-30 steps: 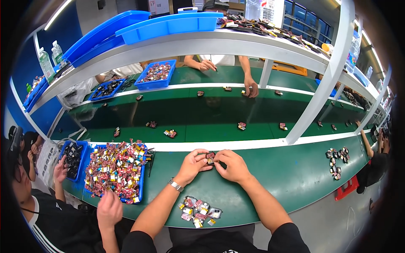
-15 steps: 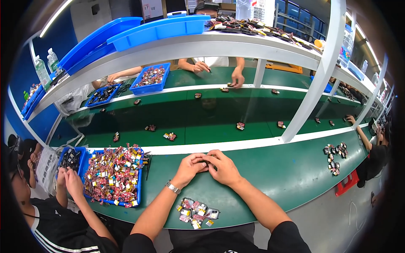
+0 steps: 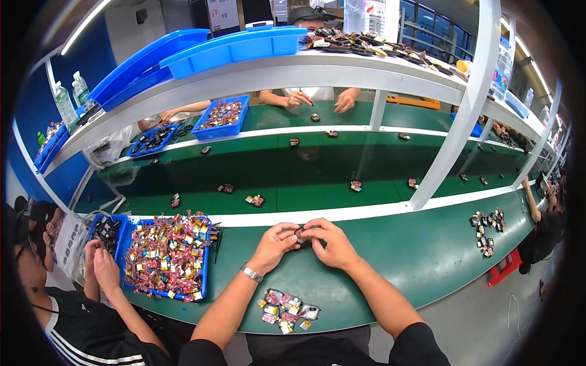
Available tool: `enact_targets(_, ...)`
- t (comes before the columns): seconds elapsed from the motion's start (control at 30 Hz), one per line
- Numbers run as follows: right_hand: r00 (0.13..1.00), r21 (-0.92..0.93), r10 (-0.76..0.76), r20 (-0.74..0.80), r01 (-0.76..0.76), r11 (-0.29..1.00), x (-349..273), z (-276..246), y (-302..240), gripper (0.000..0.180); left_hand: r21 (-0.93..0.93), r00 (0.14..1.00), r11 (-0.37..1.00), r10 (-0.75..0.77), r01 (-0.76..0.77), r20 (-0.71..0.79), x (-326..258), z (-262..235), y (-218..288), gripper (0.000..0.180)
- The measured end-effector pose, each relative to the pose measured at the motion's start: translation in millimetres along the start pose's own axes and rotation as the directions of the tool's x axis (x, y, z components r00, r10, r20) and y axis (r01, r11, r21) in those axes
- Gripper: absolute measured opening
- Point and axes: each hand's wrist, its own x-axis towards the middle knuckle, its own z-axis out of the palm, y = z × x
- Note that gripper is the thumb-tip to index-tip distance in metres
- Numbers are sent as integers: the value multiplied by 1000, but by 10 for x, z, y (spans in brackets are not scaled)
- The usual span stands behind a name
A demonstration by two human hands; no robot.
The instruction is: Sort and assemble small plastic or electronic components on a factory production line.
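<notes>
My left hand [image 3: 274,244] and my right hand [image 3: 329,243] meet over the green worktop [image 3: 427,256], both pinching one small dark part [image 3: 300,232] between their fingertips. A watch sits on my left wrist. A small pile of wrapped parts [image 3: 285,307] lies near the front edge between my forearms. A blue tray [image 3: 167,256] heaped with colourful wrapped parts stands to my left.
A green conveyor belt [image 3: 305,177] carries scattered small parts behind the worktop. A person at lower left works beside the tray. Another person's hands [image 3: 317,99] rest across the belt. Blue bins [image 3: 223,117] and a white shelf post [image 3: 458,122] stand beyond. More parts [image 3: 486,227] lie at right.
My hands stay together on the small part, fingers shifting slightly. The person at lower left pulled their hands back from the tray. The hands across the belt moved.
</notes>
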Motion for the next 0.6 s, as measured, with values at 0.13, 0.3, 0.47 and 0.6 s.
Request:
enact_targets(0.13, 997, -20, 80, 6, -80, 997, 12, -12, -57, 38, -81, 1000, 997, -6, 6, -3, -17, 65, 29, 25)
enact_targets(0.3, 989, -189, 86, 116, -63, 980, 61, -94, -159, 27, -73, 1000, 997, -14, 12, -23, -33, 106, 60, 24)
enact_targets(0.47, 982, -347, -88, 165, 141, 927, 92, -145, -115, 21, 64, 1000, 998, -2, 1, 16, -7, 127, 28, 24)
enact_targets(0.6, 983, -425, -25, 183, 102, 899, 80, -118, -128, 18, 151, 998, 987, 64, -61, -16, 3, 120, -48, 23)
